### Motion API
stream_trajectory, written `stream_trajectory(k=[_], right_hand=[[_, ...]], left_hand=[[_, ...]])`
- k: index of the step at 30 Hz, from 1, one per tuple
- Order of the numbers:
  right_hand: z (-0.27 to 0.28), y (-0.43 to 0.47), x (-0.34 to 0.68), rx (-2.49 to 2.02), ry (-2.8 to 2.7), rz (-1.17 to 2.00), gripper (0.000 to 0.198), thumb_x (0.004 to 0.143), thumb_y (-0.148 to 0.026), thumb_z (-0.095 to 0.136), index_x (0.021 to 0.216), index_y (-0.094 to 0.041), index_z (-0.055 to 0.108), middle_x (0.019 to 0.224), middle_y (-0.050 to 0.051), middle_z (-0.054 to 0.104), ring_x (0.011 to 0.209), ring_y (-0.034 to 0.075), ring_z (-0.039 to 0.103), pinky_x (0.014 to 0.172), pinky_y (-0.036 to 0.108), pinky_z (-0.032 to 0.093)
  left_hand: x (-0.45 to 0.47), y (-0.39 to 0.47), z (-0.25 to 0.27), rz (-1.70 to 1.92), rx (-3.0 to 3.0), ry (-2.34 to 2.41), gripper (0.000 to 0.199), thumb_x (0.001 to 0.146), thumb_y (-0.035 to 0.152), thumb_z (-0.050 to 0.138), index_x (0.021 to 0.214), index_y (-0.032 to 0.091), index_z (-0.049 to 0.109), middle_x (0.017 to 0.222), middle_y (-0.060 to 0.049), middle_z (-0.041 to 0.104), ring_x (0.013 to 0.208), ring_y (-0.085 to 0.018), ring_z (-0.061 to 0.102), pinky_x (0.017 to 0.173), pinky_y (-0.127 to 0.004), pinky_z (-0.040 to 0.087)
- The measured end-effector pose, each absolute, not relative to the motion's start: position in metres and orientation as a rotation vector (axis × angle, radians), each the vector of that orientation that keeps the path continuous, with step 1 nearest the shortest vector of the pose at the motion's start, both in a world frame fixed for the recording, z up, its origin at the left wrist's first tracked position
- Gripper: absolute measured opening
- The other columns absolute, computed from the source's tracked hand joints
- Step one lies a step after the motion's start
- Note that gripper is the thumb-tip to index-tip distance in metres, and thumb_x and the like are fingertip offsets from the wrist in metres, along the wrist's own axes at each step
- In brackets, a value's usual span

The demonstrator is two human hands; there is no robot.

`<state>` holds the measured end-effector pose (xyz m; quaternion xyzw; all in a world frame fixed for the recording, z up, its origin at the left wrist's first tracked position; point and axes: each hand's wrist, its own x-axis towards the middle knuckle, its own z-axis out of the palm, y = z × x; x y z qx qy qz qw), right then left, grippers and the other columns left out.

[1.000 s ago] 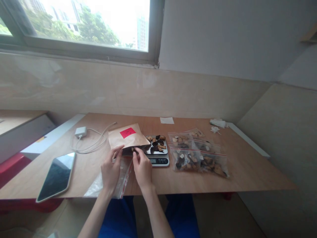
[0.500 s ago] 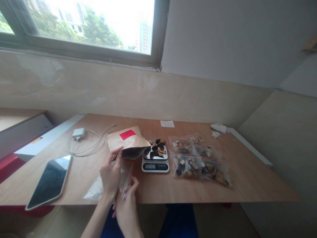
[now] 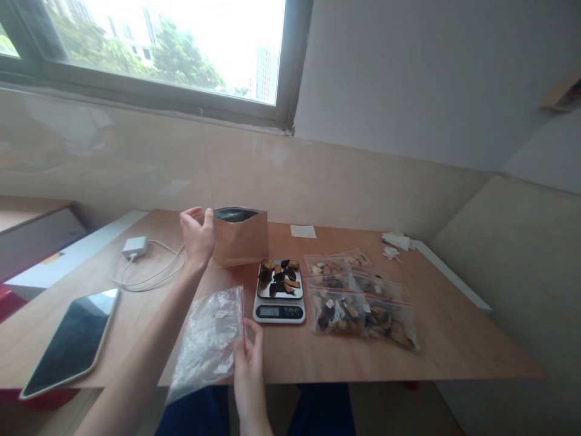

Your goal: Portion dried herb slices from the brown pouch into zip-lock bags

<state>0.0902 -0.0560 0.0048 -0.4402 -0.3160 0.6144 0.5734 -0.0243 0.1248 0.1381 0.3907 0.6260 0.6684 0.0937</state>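
My left hand [image 3: 198,237] is closed on the left top edge of a brown kraft paper bag [image 3: 242,245], which stands upright with its mouth gaping and a dark lining inside. Near the table's front edge, my right hand [image 3: 249,363] pinches a clear zip bag [image 3: 206,339] by its red-striped top; the bag looks flat. Between the paper bag and the front edge sits a digital kitchen scale [image 3: 267,321]. Dark and tan dried slices [image 3: 290,283] lie spread on its plate. The digits on its display are too small to read.
Several filled zip bags [image 3: 340,312] of similar dried pieces lie right of the scale. On the left are a tablet [image 3: 72,339] and a white charger [image 3: 135,246] with its cable. White paper [image 3: 303,231] and crumpled tissue [image 3: 391,253] lie toward the back.
The paper bag has gone from tipped over beside the scale to upright behind it, my left hand moving up and away with it. My right hand has brought the zip bag into fuller view.
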Motion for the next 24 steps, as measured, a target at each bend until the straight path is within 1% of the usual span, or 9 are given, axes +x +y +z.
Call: stream_trajectory(k=[4,7,9,11,13,16,19,22,24], right_hand=[[0.009,-0.054,0.097,-1.032,-0.770,1.354,0.035,0.082,-0.041,0.051,0.112,-0.022,0.046,0.076,0.002,0.066,0.069,0.015,0.062,0.066,0.025,0.048],[0.018,-0.052,0.105,-1.071,-0.838,1.270,0.034,0.085,-0.040,0.048,0.113,-0.022,0.048,0.070,0.000,0.065,0.066,0.015,0.061,0.065,0.025,0.047],[0.027,-0.051,0.112,-1.098,-0.910,1.199,0.032,0.086,-0.038,0.045,0.114,-0.022,0.048,0.077,0.002,0.067,0.068,0.015,0.062,0.067,0.025,0.048],[0.036,-0.051,0.119,-1.129,-0.988,1.140,0.031,0.088,-0.037,0.042,0.114,-0.022,0.049,0.092,0.004,0.067,0.074,0.015,0.062,0.072,0.027,0.048],[0.045,-0.053,0.123,-1.141,-1.062,1.103,0.031,0.090,-0.037,0.039,0.115,-0.022,0.050,0.107,0.007,0.063,0.086,0.015,0.062,0.080,0.028,0.047],[0.053,-0.057,0.126,-1.091,-1.164,1.095,0.032,0.091,-0.037,0.038,0.116,-0.023,0.051,0.117,0.007,0.059,0.103,0.017,0.058,0.090,0.029,0.044],[0.053,-0.059,0.128,-1.078,-1.171,1.127,0.034,0.091,-0.040,0.037,0.109,-0.022,0.058,0.113,0.007,0.062,0.106,0.019,0.057,0.092,0.031,0.043],[0.047,-0.054,0.131,-1.117,-1.092,1.206,0.040,0.089,-0.046,0.035,0.097,-0.018,0.063,0.102,0.010,0.067,0.098,0.021,0.061,0.087,0.032,0.047],[0.042,-0.049,0.132,-1.099,-1.079,1.233,0.036,0.087,-0.047,0.041,0.090,-0.017,0.061,0.093,0.009,0.068,0.091,0.021,0.064,0.082,0.031,0.049]], left_hand=[[-0.021,0.149,0.139,2.049,1.166,1.808,0.029,0.083,0.025,0.046,0.108,0.014,0.037,0.124,-0.017,0.039,0.123,-0.022,0.036,0.105,-0.040,0.027],[-0.013,0.126,0.127,1.973,1.207,1.774,0.035,0.084,0.028,0.043,0.114,0.013,0.033,0.129,-0.019,0.032,0.122,-0.023,0.038,0.102,-0.041,0.031],[-0.004,0.092,0.112,1.926,1.208,1.760,0.036,0.083,0.031,0.044,0.115,0.015,0.034,0.129,-0.017,0.033,0.112,-0.023,0.048,0.094,-0.041,0.040],[0.008,0.052,0.094,1.901,1.271,1.803,0.029,0.084,0.035,0.042,0.106,0.017,0.044,0.120,-0.013,0.042,0.105,-0.022,0.051,0.090,-0.038,0.043],[0.021,0.014,0.076,1.729,1.350,1.837,0.027,0.085,0.041,0.038,0.092,0.019,0.052,0.100,-0.008,0.054,0.091,-0.021,0.056,0.079,-0.036,0.047],[0.039,-0.024,0.056,1.416,1.374,1.612,0.031,0.084,0.047,0.038,0.081,0.020,0.053,0.076,-0.003,0.059,0.069,-0.018,0.058,0.063,-0.030,0.048],[0.048,-0.036,0.046,1.346,1.360,1.507,0.032,0.083,0.050,0.040,0.074,0.021,0.051,0.067,-0.001,0.058,0.063,-0.018,0.057,0.061,-0.029,0.047],[0.048,-0.034,0.043,1.346,1.363,1.479,0.033,0.081,0.051,0.043,0.070,0.021,0.049,0.066,0.000,0.057,0.062,-0.017,0.056,0.061,-0.028,0.046],[0.045,-0.031,0.041,1.337,1.385,1.473,0.033,0.081,0.050,0.044,0.068,0.021,0.049,0.065,0.000,0.056,0.062,-0.017,0.055,0.061,-0.027,0.045]])
